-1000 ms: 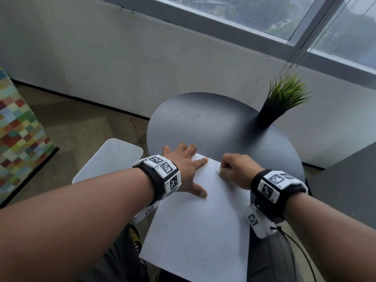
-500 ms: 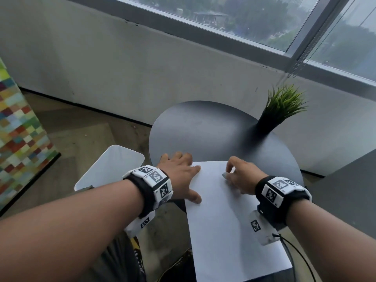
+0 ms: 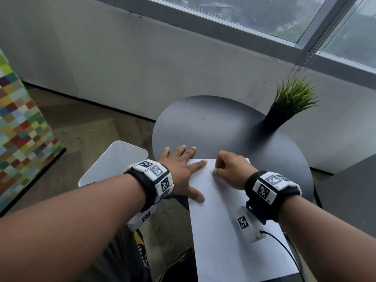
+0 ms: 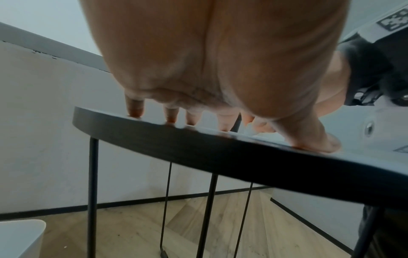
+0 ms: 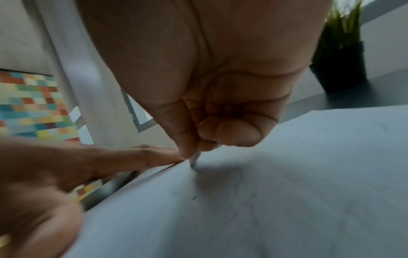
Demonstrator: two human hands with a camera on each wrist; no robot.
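A white sheet of paper (image 3: 223, 231) lies on the round black table (image 3: 213, 123) and hangs over its near edge. My left hand (image 3: 183, 171) lies flat with its fingers spread. Its forefinger and thumb press the sheet's left edge, and the other fingers (image 4: 171, 115) rest on the table (image 4: 220, 157). My right hand (image 3: 230, 171) is curled near the sheet's far edge. It pinches a thin grey stick (image 5: 194, 161) whose tip touches the paper (image 5: 264, 192). Most of the stick is hidden inside the right hand (image 5: 209, 104).
A green plant in a black pot (image 3: 289, 104) stands at the table's far right. A white bin (image 3: 114, 163) sits on the floor left of the table. A multicoloured checked panel (image 3: 20, 129) is at far left, and a grey surface (image 3: 350, 196) at right.
The sheet has swung from slanting left to lying nearly straight and further right. My right hand has curled tighter with the stick's tip on the paper. The left hand stays on the sheet's left edge.
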